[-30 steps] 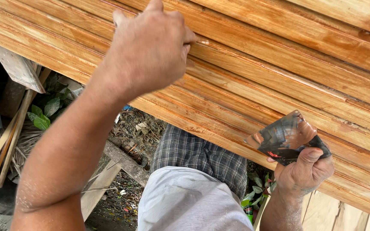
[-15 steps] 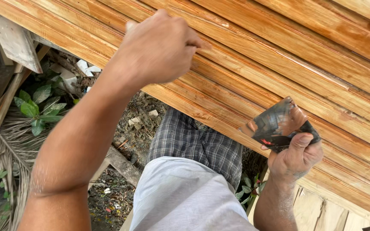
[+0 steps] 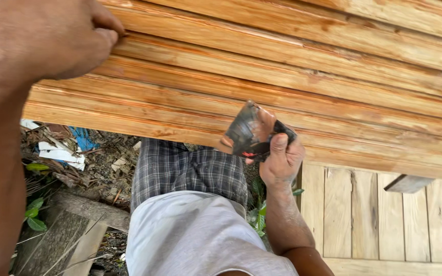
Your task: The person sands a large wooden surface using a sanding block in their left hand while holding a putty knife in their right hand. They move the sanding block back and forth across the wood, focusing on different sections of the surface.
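Head view looks straight down on a stack of long orange-brown planks [image 3: 303, 66], laid side by side and running from lower left to upper right across the frame. The right hand [image 3: 281, 158] holds a dark, worn scraper [image 3: 246, 134], fingers wrapped tight round its black handle, thumb on top. The blade is broad and flat, its long axis running from the handle up and to the left, so the wide edge points toward the planks' near edge and sits on or just over the lowest plank; I cannot tell if it bears on the wood. The left hand [image 3: 52, 41] rests up at the top left, fingers curled narrow and pressed onto the ridge of one plank, holding nothing loose that I can see.

Below the planks stand the person's checked shorts [image 3: 190, 171] and grey shirt [image 3: 190, 235], with litter and leaves [image 3: 57, 153] on the ground to the left and a pale slatted panel [image 3: 384, 214] to the right.

As I judge it, the risk lies in the blade's angle: pushed too steep across the grain, its corner could dig in and gouge the wood, or skid off the near edge toward the leg just beneath. The left hand lies on the same planks, well apart from the blade, but a slip along the boards would head its way.
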